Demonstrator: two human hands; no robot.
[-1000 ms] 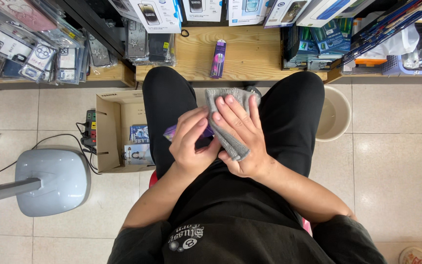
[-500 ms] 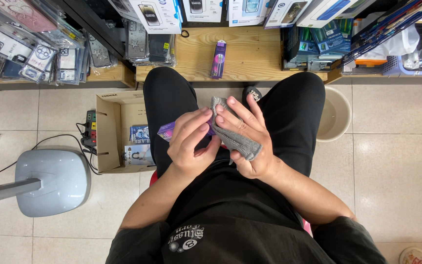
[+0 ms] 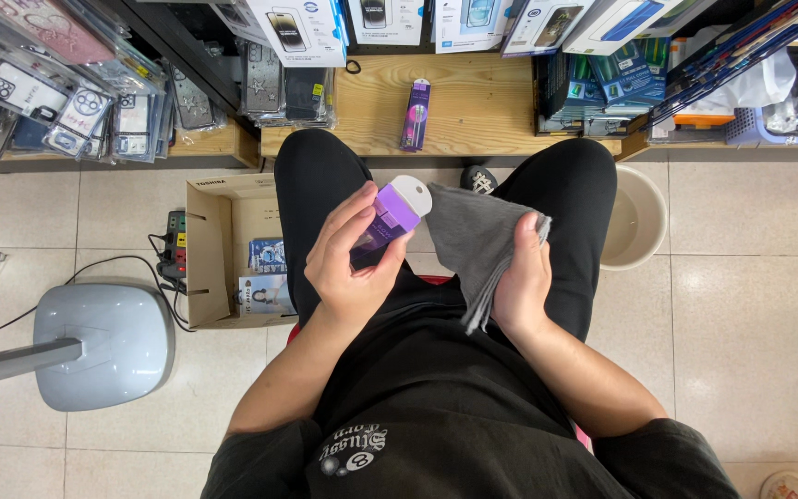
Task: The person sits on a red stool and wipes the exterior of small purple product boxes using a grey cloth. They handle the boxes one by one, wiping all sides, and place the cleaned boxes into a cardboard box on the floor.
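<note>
I sit with black-trousered knees apart. My left hand point(image 3: 348, 259) grips a small purple box with a white end point(image 3: 396, 208), held up over my lap. My right hand point(image 3: 521, 277) holds a grey cloth point(image 3: 473, 240), which drapes over its fingers and hangs down to the left. The cloth's edge lies just right of the purple box and is apart from it.
A wooden shelf point(image 3: 473, 102) ahead carries a purple box point(image 3: 415, 115) and stacked phone boxes and cases. An open cardboard box point(image 3: 223, 249) with packets stands left of my leg, by a power strip point(image 3: 175, 245). A grey fan base point(image 3: 103, 342) is at left, a beige bucket point(image 3: 634, 222) at right.
My right hand, which was rubbing the cloth over the purple box, has drawn away to the right. The left hand has tilted the box up, so that its white end shows.
</note>
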